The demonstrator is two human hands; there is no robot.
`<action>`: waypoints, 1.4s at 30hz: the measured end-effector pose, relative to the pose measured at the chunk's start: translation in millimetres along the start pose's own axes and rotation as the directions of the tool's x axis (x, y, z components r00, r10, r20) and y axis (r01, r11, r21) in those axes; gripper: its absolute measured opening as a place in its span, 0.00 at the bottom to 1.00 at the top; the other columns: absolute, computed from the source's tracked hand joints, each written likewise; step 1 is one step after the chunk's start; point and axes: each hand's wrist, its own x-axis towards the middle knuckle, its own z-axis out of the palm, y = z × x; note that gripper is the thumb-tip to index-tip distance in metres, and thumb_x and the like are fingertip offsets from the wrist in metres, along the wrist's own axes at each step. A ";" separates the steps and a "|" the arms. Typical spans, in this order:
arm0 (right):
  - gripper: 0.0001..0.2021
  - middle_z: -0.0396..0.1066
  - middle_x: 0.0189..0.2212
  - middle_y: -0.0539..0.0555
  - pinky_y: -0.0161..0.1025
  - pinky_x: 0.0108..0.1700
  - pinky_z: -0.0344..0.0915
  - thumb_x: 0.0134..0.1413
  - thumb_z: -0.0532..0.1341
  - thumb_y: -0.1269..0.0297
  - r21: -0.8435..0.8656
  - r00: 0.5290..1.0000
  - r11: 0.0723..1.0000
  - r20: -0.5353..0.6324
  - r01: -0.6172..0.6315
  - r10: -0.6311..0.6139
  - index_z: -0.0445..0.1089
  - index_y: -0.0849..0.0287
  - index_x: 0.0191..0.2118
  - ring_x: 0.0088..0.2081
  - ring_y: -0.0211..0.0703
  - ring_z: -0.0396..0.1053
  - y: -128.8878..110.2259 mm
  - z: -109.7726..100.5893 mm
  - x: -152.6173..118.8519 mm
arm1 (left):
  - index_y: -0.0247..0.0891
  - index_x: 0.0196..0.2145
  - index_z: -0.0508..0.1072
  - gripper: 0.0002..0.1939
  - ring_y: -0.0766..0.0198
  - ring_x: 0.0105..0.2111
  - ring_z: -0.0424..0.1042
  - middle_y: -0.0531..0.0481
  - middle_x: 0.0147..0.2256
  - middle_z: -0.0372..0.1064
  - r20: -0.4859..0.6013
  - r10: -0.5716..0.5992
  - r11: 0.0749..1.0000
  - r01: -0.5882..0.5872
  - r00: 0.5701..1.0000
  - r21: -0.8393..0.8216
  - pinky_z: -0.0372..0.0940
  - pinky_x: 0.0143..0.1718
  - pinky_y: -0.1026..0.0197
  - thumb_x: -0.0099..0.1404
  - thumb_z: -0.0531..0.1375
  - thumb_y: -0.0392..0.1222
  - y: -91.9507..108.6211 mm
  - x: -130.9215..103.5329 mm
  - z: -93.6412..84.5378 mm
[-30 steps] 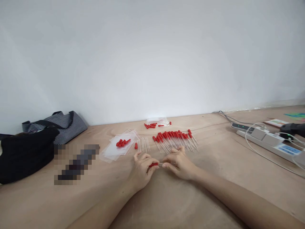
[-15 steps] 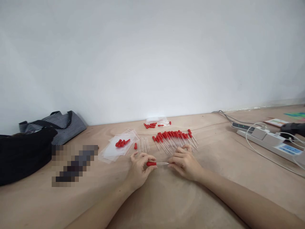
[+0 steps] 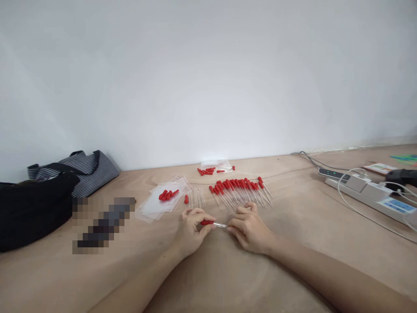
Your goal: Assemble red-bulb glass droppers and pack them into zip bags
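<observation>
Left hand (image 3: 190, 230) pinches a red bulb (image 3: 206, 222); right hand (image 3: 249, 228) grips the clear tube (image 3: 221, 225). Wooden table (image 3: 224, 278) lies below, white wall (image 3: 208, 82) behind.

soft light; the smooth pale-grey wall (image 3: 208, 87) dims towards ten o'clock. faint shadow at five on the light-brown wooden tabletop (image 3: 234, 282); pixelation masks a dark elongated object (image 3: 106, 224) at eight.

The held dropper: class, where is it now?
In the head view, the dropper is below centre, its red bulb in the left hand and its clear tube in the right hand, nearer the person than the row of droppers.
</observation>
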 end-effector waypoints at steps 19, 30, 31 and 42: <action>0.12 0.72 0.29 0.59 0.47 0.43 0.42 0.50 0.51 0.64 -0.190 0.846 0.827 -0.048 -0.529 0.531 0.70 0.61 0.28 0.37 0.47 0.63 -10.5 43.0 95.6 | 0.49 0.38 0.72 0.11 0.54 0.44 0.60 0.47 0.40 0.67 -0.266 -0.132 0.796 0.262 0.955 0.545 0.43 0.45 0.45 0.58 0.54 0.43 -64.2 19.9 -27.6; 0.13 0.69 0.37 0.62 0.47 0.43 0.43 0.51 0.49 0.64 -0.194 0.861 0.842 -0.032 -0.504 0.508 0.69 0.63 0.36 0.42 0.50 0.60 -15.1 43.9 112.7 | 0.42 0.30 0.68 0.05 0.55 0.41 0.64 0.49 0.33 0.71 -0.263 -0.142 0.820 0.262 0.954 0.508 0.42 0.46 0.45 0.57 0.54 0.43 -63.2 21.4 -27.5; 0.13 0.69 0.38 0.62 0.47 0.44 0.43 0.51 0.49 0.64 -0.176 0.845 0.830 -0.020 -0.529 0.535 0.69 0.63 0.35 0.43 0.50 0.60 -16.5 45.2 116.8 | 0.41 0.30 0.68 0.05 0.54 0.40 0.64 0.49 0.33 0.72 -0.264 -0.147 0.819 0.267 0.953 0.508 0.42 0.46 0.45 0.57 0.54 0.42 -63.6 21.7 -27.5; 0.12 0.71 0.34 0.63 0.49 0.44 0.43 0.46 0.54 0.62 -0.115 0.679 0.680 0.056 -0.724 0.732 0.72 0.62 0.33 0.40 0.52 0.64 -14.4 58.7 144.8 | 0.41 0.35 0.65 0.09 0.55 0.40 0.65 0.49 0.33 0.72 -0.376 -0.163 0.828 0.334 0.912 0.450 0.42 0.46 0.46 0.54 0.53 0.36 -64.4 22.5 -27.8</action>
